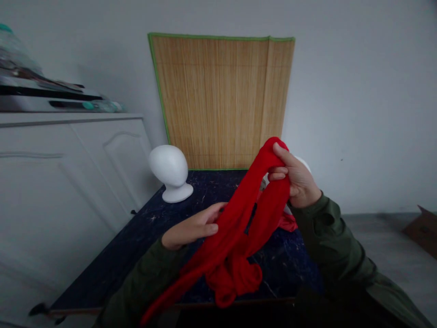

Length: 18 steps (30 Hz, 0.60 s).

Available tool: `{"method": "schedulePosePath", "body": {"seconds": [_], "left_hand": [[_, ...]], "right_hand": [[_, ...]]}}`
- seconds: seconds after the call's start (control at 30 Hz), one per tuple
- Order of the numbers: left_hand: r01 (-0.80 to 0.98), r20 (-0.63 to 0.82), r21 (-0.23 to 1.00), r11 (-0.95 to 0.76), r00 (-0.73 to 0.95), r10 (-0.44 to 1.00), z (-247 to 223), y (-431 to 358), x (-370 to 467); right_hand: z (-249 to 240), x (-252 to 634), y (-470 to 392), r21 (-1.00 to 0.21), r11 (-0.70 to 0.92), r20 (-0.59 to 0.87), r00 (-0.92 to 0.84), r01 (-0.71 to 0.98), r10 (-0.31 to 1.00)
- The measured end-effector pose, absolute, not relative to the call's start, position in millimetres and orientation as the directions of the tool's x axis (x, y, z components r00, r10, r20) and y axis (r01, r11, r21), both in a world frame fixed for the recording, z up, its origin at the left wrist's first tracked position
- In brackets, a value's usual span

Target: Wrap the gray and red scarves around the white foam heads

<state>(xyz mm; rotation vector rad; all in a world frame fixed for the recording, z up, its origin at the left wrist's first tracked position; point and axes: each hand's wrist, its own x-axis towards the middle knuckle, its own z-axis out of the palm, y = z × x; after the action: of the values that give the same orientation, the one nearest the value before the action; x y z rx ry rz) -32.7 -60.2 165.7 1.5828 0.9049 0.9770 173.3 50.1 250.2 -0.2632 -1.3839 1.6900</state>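
A long red scarf (235, 218) hangs in folds in front of me. My right hand (297, 175) is closed around its upper bend, thumb in front, and holds it raised above the table. Lower down, my left hand (194, 225) has the scarf's edge between its thumb and fingers; the fingertips are hidden behind the fabric. One end trails toward the lower left past my left sleeve. The lower folds bunch up near the table's front edge. Behind my right hand, a white rounded object (303, 163) is mostly covered, with a piece of red cloth (287, 222) below it.
On the dark blue marbled table (136, 246), a white foam mannequin head (170, 166) stands at the back left. A bamboo mat (221, 100) hangs on the wall behind. White cabinets (68, 182) border the left side. A cardboard box (423, 232) lies on the floor at right.
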Motion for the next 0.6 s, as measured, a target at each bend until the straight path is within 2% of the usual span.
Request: {"method": "schedulePosePath", "body": {"seconds": [0.07,0.13,0.23,0.3,0.37,0.47,0.53,0.6], "left_hand": [[0.104,0.297,0.929,-0.356,0.367,0.882,168,-55,-16],[0.111,0.434,0.872,-0.477,0.275,0.858,171,-48,-3],[0.098,0.483,0.87,-0.482,0.02,0.875,177,-38,2],[0.003,0.411,0.91,-0.415,-0.158,0.898,183,-36,-4],[-0.151,0.332,0.91,-0.387,-0.296,0.896,190,-39,-17],[-0.346,0.282,0.808,-0.476,-0.484,0.829,205,-56,-49],[-0.305,0.325,0.702,-0.643,-0.666,0.671,212,-71,-78],[-0.056,0.401,0.703,-0.709,-0.792,0.46,213,-86,-111]], "right_hand": [[250,160,42,-0.9,0.076,0.364,-0.644,-0.428,0.673],[250,147,35,-0.933,0.155,0.353,-0.738,-0.326,0.574],[247,137,28,-0.903,0.378,0.362,-0.837,-0.205,0.409],[241,138,28,-0.794,0.592,0.415,-0.835,-0.137,0.362],[232,143,33,-0.616,0.787,0.489,-0.794,-0.022,0.36],[211,150,47,-0.367,0.914,0.489,-0.8,0.172,0.347],[195,152,61,-0.251,0.924,0.387,-0.845,0.289,0.37],[181,153,77,-0.162,0.895,0.293,-0.846,0.415,0.445]]}}
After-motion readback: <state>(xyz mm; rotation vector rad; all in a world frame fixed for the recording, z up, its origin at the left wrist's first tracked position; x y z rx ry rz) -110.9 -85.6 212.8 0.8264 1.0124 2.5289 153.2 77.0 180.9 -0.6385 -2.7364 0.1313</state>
